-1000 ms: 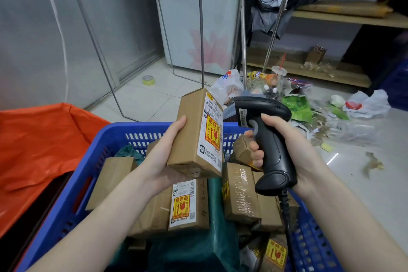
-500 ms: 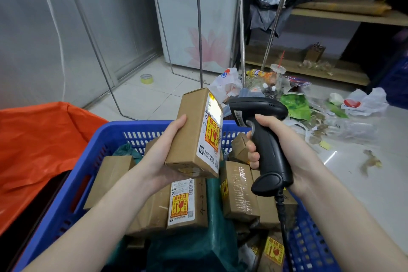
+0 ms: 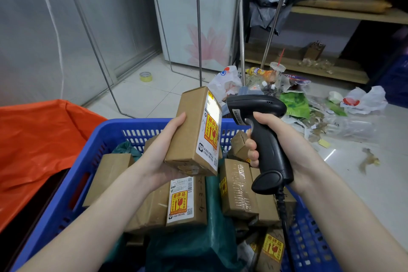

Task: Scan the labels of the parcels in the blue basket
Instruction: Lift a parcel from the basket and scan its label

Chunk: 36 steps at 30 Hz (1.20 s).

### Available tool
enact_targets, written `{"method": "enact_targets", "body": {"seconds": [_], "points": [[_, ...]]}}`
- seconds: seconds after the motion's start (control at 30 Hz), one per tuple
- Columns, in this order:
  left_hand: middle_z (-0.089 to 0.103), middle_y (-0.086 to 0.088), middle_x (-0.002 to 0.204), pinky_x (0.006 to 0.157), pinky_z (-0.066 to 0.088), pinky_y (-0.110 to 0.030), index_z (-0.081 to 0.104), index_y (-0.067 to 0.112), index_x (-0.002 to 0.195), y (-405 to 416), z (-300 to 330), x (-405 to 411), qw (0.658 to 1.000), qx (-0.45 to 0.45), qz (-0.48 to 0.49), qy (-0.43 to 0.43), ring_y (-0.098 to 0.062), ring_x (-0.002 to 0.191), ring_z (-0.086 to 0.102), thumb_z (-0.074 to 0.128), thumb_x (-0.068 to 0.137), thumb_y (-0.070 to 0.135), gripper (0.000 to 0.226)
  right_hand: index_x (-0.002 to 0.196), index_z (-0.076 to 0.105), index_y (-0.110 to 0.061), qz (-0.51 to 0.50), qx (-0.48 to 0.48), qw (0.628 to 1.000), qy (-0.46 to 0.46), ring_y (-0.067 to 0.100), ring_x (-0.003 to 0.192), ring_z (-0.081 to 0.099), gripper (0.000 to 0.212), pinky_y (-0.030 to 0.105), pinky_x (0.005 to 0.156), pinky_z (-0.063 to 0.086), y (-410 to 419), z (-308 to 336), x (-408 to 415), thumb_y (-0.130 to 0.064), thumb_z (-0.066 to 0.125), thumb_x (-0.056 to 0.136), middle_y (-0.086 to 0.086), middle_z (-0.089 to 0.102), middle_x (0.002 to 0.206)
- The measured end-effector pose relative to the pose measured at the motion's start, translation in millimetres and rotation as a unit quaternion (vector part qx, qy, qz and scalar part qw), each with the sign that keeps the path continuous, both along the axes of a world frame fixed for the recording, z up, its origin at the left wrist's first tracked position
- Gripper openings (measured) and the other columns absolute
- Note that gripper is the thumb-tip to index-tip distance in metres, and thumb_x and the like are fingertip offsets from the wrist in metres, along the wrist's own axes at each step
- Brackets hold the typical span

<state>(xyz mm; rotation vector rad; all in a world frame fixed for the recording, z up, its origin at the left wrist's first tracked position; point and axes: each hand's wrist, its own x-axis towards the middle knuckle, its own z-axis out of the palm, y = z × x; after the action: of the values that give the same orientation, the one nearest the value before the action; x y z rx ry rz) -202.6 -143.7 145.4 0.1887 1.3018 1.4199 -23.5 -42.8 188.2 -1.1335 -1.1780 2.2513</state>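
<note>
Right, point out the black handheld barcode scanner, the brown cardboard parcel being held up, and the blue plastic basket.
Black handheld barcode scanner (image 3: 268, 139): head view, on its grip.
Brown cardboard parcel held up (image 3: 189, 130): head view, on its plain brown face.
Blue plastic basket (image 3: 141, 122): head view, on its far rim.

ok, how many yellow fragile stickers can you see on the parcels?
4: held box in left hand; flat box below it; taped box right of centre; box at bottom right. More may be hidden in the basket.
</note>
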Motion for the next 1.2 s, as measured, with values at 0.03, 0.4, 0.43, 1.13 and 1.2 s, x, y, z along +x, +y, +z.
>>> {"method": "enact_targets", "body": {"seconds": [0.03, 0.4, 0.43, 1.13, 1.2], "points": [[0.075, -0.01, 0.086, 0.084, 0.052, -0.051, 0.064, 0.02, 0.107, 0.2, -0.5, 0.1, 1.0, -0.002, 0.0, 0.002, -0.029, 0.09, 0.068, 0.066, 0.065, 0.055, 0.055, 0.075, 0.054, -0.01, -0.001, 0.003, 1.0, -0.001, 0.013, 0.04, 0.048, 0.033, 0.022, 0.037, 0.044, 0.0, 0.0, 0.6, -0.041, 0.06, 0.085, 0.002, 0.054, 0.052], [0.072, -0.012, 0.095, 0.094, 0.045, -0.056, 0.064, 0.019, 0.105, 0.9, -1.9, -5.5, 0.999, -0.026, 0.021, 0.005, -0.032, 0.101, 0.065, 0.065, 0.071, 0.055, 0.05, 0.075, 0.055, -0.011, -0.003, 0.014, 1.0, -0.004, 0.014, 0.039, 0.049, 0.033, 0.02, 0.038, 0.045, 0.7, 1.2, 1.1, -0.041, 0.06, 0.085, 0.002, 0.055, 0.051], [0.073, -0.011, 0.093, 0.093, 0.046, -0.056, 0.064, 0.019, 0.104, 0.8, -2.0, -5.3, 0.999, -0.027, 0.022, 0.005, -0.032, 0.1, 0.065, 0.064, 0.073, 0.055, 0.048, 0.074, 0.055, -0.011, -0.004, 0.013, 1.0, -0.005, 0.014, 0.039, 0.049, 0.033, 0.02, 0.038, 0.044, 0.7, 1.5, 1.0, -0.041, 0.06, 0.085, 0.002, 0.055, 0.051], [0.072, -0.014, 0.107, 0.092, 0.047, -0.055, 0.063, 0.018, 0.109, 2.6, -2.7, -10.5, 0.999, -0.028, 0.017, -0.012, -0.033, 0.103, 0.065, 0.064, 0.071, 0.058, 0.055, 0.077, 0.056, -0.011, -0.006, 0.018, 1.0, 0.009, 0.014, 0.038, 0.049, 0.032, 0.022, 0.037, 0.044, 3.2, 2.4, 2.8, -0.041, 0.058, 0.087, 0.002, 0.053, 0.051], [0.072, -0.015, 0.109, 0.092, 0.047, -0.055, 0.063, 0.019, 0.11, 2.3, -2.8, -9.6, 1.0, -0.02, 0.01, -0.013, -0.033, 0.104, 0.065, 0.064, 0.072, 0.058, 0.055, 0.078, 0.057, -0.011, -0.005, 0.021, 1.0, 0.021, 0.014, 0.039, 0.048, 0.032, 0.023, 0.038, 0.043, 4.1, 1.7, 3.3, -0.042, 0.057, 0.087, 0.002, 0.052, 0.052]]}}
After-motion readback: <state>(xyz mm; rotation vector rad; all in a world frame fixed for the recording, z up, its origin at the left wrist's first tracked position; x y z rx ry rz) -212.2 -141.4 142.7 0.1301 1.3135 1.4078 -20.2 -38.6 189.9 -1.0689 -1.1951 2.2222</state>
